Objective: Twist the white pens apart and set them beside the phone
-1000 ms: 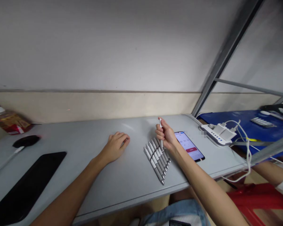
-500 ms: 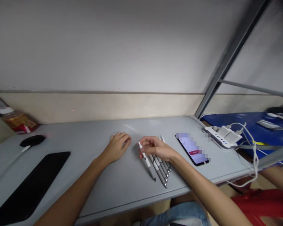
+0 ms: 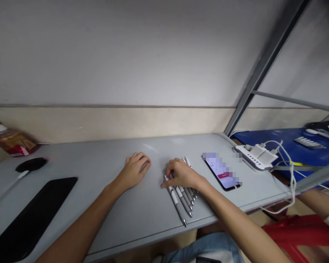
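Observation:
My right hand [image 3: 182, 174] is over the upper ends of a row of white and grey pens [image 3: 186, 197]. Its thumb and fingers close around the top of the leftmost pen [image 3: 178, 208], which lies on the desk with its tip toward the front edge. Behind the hand, the white ends of other pens peek out; the middle of the row is partly hidden. My left hand [image 3: 137, 170] rests on the desk to the left of the pens, fingers loosely bent, thumb apart, holding nothing.
On the grey desk [image 3: 109, 219], a phone [image 3: 220, 171] lies right of the pens, near a power strip [image 3: 253, 159] with plugs and white cables. Leftward are a black mat [image 3: 35, 219], a black charging puck [image 3: 31, 164] and a bottle [image 3: 15, 142]. Another person's arm [image 3: 317, 201] shows at right.
My right hand has lowered the leftmost pen onto the desk alongside the others, its tip now nearer the front edge. My left hand has stayed put. The view has shifted slightly.

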Demonstrator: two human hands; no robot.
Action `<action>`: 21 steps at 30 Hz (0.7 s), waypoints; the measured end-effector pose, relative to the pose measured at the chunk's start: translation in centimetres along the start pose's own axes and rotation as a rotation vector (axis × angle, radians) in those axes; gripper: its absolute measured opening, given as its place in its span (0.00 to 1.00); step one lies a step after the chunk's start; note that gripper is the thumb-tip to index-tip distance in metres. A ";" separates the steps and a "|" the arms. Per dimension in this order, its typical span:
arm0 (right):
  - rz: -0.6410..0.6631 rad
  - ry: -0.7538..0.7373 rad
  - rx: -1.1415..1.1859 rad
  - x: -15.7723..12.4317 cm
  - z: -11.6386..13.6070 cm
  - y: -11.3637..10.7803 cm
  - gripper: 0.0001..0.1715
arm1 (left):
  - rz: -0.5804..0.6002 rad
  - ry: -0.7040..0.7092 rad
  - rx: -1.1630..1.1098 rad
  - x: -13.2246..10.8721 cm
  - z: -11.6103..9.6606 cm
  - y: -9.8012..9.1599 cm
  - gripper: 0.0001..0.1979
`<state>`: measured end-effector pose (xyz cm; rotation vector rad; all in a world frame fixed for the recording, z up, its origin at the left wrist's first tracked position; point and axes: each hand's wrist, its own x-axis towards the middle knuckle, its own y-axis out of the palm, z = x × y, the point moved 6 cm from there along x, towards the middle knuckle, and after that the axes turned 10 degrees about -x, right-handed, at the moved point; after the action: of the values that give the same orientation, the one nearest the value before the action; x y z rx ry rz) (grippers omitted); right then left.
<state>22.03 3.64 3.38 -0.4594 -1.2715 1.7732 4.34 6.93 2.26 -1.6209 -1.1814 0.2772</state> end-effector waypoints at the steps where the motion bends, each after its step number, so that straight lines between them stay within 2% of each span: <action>1: 0.002 -0.012 -0.016 0.0 0.1 -0.1 0.18 | -0.002 0.000 -0.002 0.0 0.0 0.0 0.12; 13: 0.067 -0.069 -0.028 0.1 0.0 0.3 0.19 | -0.006 0.004 0.003 0.0 -0.2 -0.3 0.13; 16: 0.052 -0.068 0.038 0.1 0.1 -0.4 0.21 | -0.015 -0.004 0.002 0.0 -0.2 -0.5 0.13; 18: -0.019 -0.024 0.075 -0.2 0.2 -1.4 0.23 | -0.008 -0.001 -0.003 0.0 -0.3 -0.6 0.13; 21: -0.105 0.159 0.000 -1.4 0.3 -2.5 0.33 | -0.006 0.006 0.003 0.0 -0.5 -0.8 0.13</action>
<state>23.70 2.52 5.42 -0.5139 -1.1635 1.6156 4.26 6.63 3.16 -1.6140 -1.1804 0.2697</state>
